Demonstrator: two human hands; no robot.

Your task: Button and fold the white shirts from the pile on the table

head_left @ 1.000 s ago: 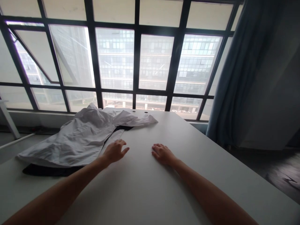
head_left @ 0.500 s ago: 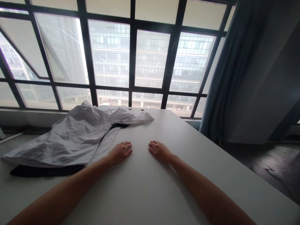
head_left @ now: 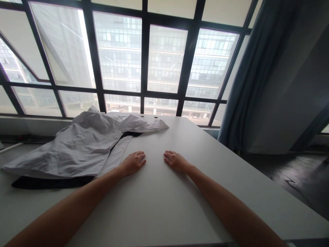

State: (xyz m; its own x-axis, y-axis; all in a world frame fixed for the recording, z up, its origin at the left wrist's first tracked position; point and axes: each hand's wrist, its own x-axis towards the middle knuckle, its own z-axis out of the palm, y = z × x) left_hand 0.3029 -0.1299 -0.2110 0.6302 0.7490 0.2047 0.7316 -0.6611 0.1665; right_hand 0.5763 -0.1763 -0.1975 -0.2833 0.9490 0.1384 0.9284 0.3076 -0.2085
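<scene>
A long white table (head_left: pixel 180 202) stands below a big window (head_left: pixel 164 61). On the table's left part lies a crumpled white shirt (head_left: pixel 77 145) over a dark cloth (head_left: pixel 51 183). Just right of the shirt, the left hand (head_left: pixel 133 163) and the right hand (head_left: pixel 177 162) rest flat on the table, empty, with fingers (head_left: pixel 140 159) a little spread.

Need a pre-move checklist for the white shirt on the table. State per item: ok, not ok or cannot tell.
1. White shirt lying flat: not ok, bunched and creased.
2. Dark cloth separate from the shirt: not ok, it lies under the shirt.
3. Whole shirt on the white table: cannot tell, its left end hides the table edge.
4. Left hand empty: ok, open, palm down on the table.
5. Right hand empty: ok, open, palm down, apart from the shirt.
6. Left hand off the shirt: cannot tell, the wrist sits right at the shirt's edge.
</scene>
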